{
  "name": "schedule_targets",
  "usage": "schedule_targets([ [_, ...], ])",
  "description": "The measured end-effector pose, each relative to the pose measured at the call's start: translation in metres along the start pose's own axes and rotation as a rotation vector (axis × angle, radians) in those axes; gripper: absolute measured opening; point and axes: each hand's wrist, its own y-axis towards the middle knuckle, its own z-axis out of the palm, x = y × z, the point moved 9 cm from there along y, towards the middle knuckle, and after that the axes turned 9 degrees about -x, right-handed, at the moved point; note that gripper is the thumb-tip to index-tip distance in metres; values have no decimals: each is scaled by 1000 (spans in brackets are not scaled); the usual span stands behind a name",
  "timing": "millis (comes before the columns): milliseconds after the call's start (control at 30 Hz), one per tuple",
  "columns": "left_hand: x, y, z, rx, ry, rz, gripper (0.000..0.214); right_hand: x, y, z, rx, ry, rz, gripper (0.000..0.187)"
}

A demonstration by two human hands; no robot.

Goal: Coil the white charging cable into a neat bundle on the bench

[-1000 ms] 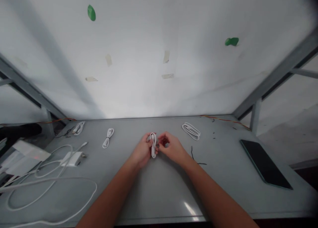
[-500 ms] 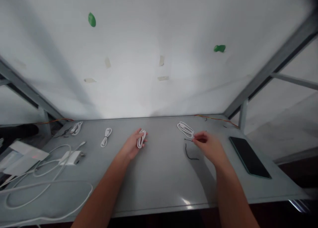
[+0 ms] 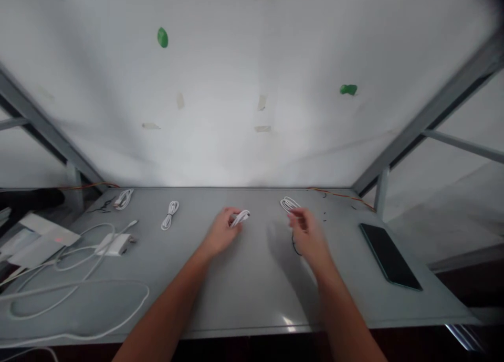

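Observation:
My left hand is closed around a small coiled white cable, whose looped end sticks out past the fingertips, above the middle of the table. To the right, my right hand has its fingers drawn together in a pinch, slightly blurred; what they hold, if anything, cannot be made out. Partly hidden behind that hand is a second coiled white cable on the tabletop. A thin black tie shows just below the right fingers, mostly covered by the hand.
Two more bundled white cables lie at the left back. A white power adapter, a long loose white cord and a white box occupy the left side. A dark phone lies at the right. A wall rises behind.
My left hand has shifted right and turned, tilting its coiled cable. My right hand has moved left, now covering part of the other cable and most of the curved black tie.

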Motion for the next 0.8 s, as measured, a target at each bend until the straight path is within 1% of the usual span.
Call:
schedule_targets([
  [33, -5, -1, 0, -5, 2, 50, 25, 13, -1, 32, 134, 88, 11, 44],
  [67, -8, -2, 1, -3, -1, 94, 23, 24, -6, 68, 314, 158, 37, 51],
  [100, -11, -4, 2, 0, -5, 127, 21, 33, -13, 99, 463, 208, 55, 55],
  [133, -11, -4, 4, -1, -12, 147, 20, 39, -18, 124, 564, 233, 57, 54],
  [167, -10, -4, 4, -9, -24, 151, 20, 42, -22, 144, 641, 269, 66, 53],
  [200, -7, -2, 3, -30, -39, 140, 21, 40, -23, 156, 662, 315, 83, 52],
  [233, -3, 0, -1, -72, -52, 121, 27, 35, -19, 162, 633, 367, 113, 51],
  [267, 0, 3, -8, -135, -51, 103, 37, 25, -11, 161, 565, 417, 156, 50],
  [300, 3, 6, -21, -221, -22, 89, 47, 12, -1, 153, 457, 445, 203, 49],
  [333, 6, 7, -39, -331, 48, 78, 55, -4, 11, 139, 321, 425, 240, 47],
  [367, 8, 7, -61, -460, 163, 63, 58, -19, 23, 123, 195, 360, 256, 43],
  [400, 9, 5, -85, -586, 315, 38, 57, -32, 33, 102, 62, 245, 246, 38],
  [433, 10, 1, -110, -710, 493, -13, 52, -39, 43, 80, -63, 109, 206, 35],
  [467, 12, -3, -135, -802, 676, -85, 49, -44, 50, 64, -120, 45, 182, 32],
  [500, 16, -6, -154, -830, 835, -159, 50, -45, 56, 50, -168, -19, 144, 30],
  [533, 22, -7, -170, -824, 942, -233, 50, -44, 59, 39, -200, -72, 105, 28],
  [567, 30, -7, -182, -788, 995, -299, 48, -40, 61, 31, -218, -128, 59, 27],
  [600, 37, -5, -188, -737, 1016, -341, 44, -34, 62, 26, -239, -202, 3, 26],
  [633, 43, -2, -190, -688, 1012, -356, 38, -26, 60, 23, -258, -282, -57, 25],
  [667, 47, 2, -188, -646, 982, -343, 31, -17, 58, 23, -274, -354, -120, 24],
  [733, 49, 12, -172, -599, 829, -272, 18, 1, 50, 30, -285, -430, -231, 24],
  [767, 50, 17, -161, -583, 693, -243, 14, 8, 45, 38, -265, -406, -263, 24],
  [800, 52, 21, -145, -551, 503, -226, 12, 14, 39, 47, -219, -356, -285, 24],
])
